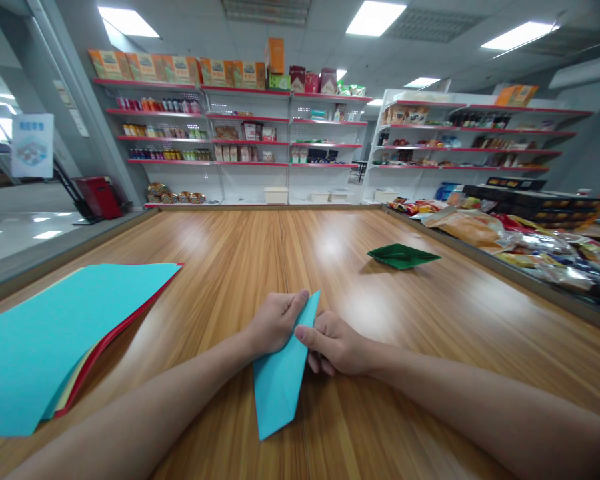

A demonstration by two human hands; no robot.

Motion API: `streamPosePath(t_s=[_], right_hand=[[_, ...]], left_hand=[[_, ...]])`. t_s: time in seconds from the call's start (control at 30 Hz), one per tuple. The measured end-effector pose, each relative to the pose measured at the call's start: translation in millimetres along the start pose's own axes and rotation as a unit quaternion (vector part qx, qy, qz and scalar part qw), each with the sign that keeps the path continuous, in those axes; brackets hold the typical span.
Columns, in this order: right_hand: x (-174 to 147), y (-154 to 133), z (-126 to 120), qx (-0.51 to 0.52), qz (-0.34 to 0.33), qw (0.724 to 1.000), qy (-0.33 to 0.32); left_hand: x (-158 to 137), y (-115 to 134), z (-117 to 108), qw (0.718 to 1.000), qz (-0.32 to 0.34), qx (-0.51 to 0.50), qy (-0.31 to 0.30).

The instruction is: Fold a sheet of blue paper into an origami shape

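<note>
evidently, left hand [275,321] and right hand [341,343] pinch the folded blue paper [280,390] between them, seemingly mid-crease. the next move probably calls for firm, even pressing.

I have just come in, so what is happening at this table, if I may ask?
A person is handling a folded light-blue paper with both hands, above the wooden table. The left hand holds its left side towards the far end, and the right hand grips its right edge, thumb on top. A folded green paper lies farther off to the right, untouched. A stack of coloured sheets, light blue on top, lies to the left.
</note>
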State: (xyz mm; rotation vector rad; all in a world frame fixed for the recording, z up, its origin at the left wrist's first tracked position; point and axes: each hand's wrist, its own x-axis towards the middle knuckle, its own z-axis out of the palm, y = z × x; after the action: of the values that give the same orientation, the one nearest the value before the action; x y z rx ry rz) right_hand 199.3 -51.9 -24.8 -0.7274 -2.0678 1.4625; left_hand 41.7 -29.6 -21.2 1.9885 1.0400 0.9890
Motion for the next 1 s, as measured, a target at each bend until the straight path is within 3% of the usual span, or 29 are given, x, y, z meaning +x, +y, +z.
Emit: streamPosePath(t_s=[0.1, 0.27, 0.37, 0.6, 0.7, 0.83, 1.0], right_hand=[[4, 1, -1, 0.009, 0.011, 0.999, 0.032], [7, 3, -5, -0.009, -0.014, 0.989, 0.147], [3, 2, -5, -0.024, -0.043, 0.989, 0.139], [-3, -2, -2, -0.075, -0.121, 0.986, 0.082], [-1, 0, -2, -0.051, -0.1, 0.987, 0.117], [2, -1, -3, 0.012, -0.048, 0.976, 0.212], [-1, -5, -4, 0.04, -0.047, 0.979, 0.197]], left_hand=[[-1, 3, -2, 1.0, 0.002, -0.012, -0.014], [0, 1, -5, 0.999, 0.028, 0.003, -0.042], [-1, 0, -6, 0.998, 0.04, 0.031, -0.039], [-7, 6, -7, 0.988, 0.086, 0.014, -0.131], [-6, 6, -5, 0.988, 0.078, 0.003, -0.135], [-3, 3, -5, 0.99, 0.092, 0.035, -0.097], [-5, 4, -5, 0.99, 0.1, 0.047, -0.092]])
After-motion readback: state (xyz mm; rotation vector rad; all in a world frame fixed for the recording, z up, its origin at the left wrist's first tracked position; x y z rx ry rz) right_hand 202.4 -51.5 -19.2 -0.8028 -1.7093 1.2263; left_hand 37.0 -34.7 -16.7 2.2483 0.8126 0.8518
